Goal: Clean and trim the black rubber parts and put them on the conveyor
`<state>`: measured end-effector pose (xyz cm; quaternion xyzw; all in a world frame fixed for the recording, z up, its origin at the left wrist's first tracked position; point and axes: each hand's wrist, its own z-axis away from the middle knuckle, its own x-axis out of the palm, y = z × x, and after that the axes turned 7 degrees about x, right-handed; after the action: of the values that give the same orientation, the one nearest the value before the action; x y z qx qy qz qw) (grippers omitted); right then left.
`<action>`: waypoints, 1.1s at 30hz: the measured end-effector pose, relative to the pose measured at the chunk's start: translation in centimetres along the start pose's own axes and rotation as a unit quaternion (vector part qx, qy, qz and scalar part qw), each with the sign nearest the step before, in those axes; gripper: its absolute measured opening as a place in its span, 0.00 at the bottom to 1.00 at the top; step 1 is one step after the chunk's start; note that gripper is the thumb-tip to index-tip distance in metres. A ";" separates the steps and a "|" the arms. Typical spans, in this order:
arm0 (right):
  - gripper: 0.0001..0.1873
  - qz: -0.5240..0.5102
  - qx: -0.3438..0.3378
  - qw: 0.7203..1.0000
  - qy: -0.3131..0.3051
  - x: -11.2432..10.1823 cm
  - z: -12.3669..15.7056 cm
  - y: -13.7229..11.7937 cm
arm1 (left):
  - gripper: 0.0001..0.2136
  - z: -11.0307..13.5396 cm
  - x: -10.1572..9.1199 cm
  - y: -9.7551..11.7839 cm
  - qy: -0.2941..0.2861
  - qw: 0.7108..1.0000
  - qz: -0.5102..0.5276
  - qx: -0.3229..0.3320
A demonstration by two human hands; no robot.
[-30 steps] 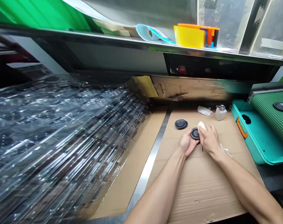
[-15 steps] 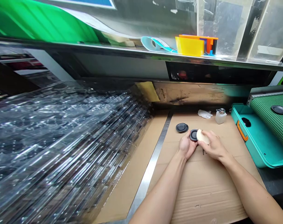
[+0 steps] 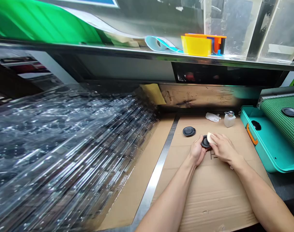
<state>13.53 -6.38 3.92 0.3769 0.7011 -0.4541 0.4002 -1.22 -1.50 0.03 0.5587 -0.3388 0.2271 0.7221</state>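
Note:
My left hand (image 3: 197, 150) grips a round black plastic lid (image 3: 205, 141) by its edge, above the cardboard sheet (image 3: 200, 190). In my right hand (image 3: 223, 146) is a cream-coloured round pad (image 3: 210, 138), its edge at the right side of the lid; the fingers cover much of the pad. Behind my left hand, a small stack of similar black lids (image 3: 188, 131) lies on the cardboard. Farther back sit a crumpled white tissue (image 3: 212, 117) and a small translucent bottle with a metal top (image 3: 229, 119).
Stacked clear plastic trays (image 3: 71, 154) fill the left side. On the right are a teal bin (image 3: 270, 145) with an orange latch and a green conveyor belt (image 3: 282, 109) carrying a black lid (image 3: 290, 112). A shelf above holds a yellow container (image 3: 196, 45).
Both hands have shifted slightly to the right with the lid and the pad. My right fingers now cover more of the pad.

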 end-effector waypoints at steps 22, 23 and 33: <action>0.19 0.053 0.059 0.993 0.089 2.9 0.4 -1.4 | 0.20 -0.3 -0.1 0.7 0.044 0.997 0.058 -0.025; 0.19 0.058 0.058 0.993 0.090 2.9 0.4 -1.4 | 0.19 -0.3 -0.1 0.7 0.046 0.997 0.055 -0.025; 0.19 0.058 0.029 0.995 0.077 3.6 -0.5 -1.9 | 0.18 -0.1 -0.1 0.6 0.020 0.997 0.037 -0.058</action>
<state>10.26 -5.89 1.42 0.4626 0.6934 -0.4195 0.3595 -1.66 -1.24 0.31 0.4982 -0.3571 0.2450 0.7511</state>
